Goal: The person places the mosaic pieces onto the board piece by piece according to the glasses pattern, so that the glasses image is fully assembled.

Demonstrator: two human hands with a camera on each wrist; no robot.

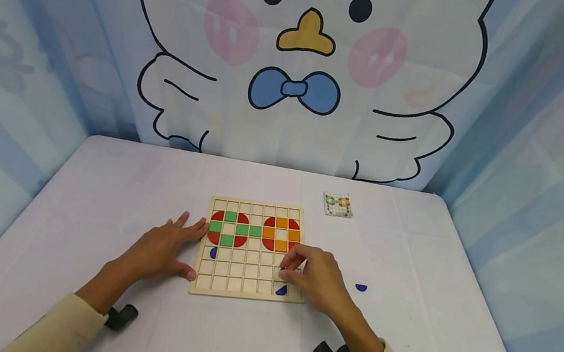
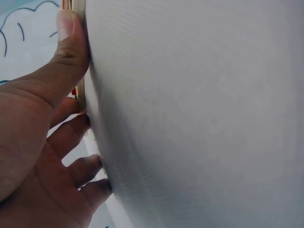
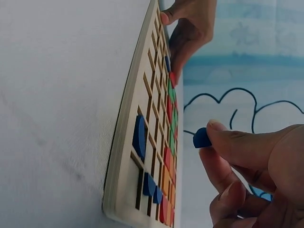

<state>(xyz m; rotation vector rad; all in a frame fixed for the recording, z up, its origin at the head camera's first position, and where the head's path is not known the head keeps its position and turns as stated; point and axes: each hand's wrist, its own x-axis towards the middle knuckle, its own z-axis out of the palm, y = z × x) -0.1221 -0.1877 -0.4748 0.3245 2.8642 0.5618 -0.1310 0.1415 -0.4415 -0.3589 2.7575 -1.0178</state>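
Observation:
A wooden grid board point(image 1: 233, 284) lies on the table, bearing red, green and orange pieces in two ring-like patterns. My left hand point(image 1: 161, 249) spreads its fingers along the board's left edge, touching it with thumb and fingertips. Over the board's right side, my right hand point(image 1: 318, 282) pinches a small blue half-round piece point(image 3: 202, 137) between thumb and finger, held above the grid. One blue piece point(image 1: 213, 253) sits in a left cell, another blue piece point(image 1: 281, 290) near the front right. Two more blue pieces show at the right edge in the right wrist view.
A loose blue half-round piece point(image 1: 361, 287) lies on the white table point(image 1: 235, 339) right of the board. Behind the board is a small pattern card point(image 1: 338, 204). A printed curtain point(image 1: 288, 134) stands at the table's back edge.

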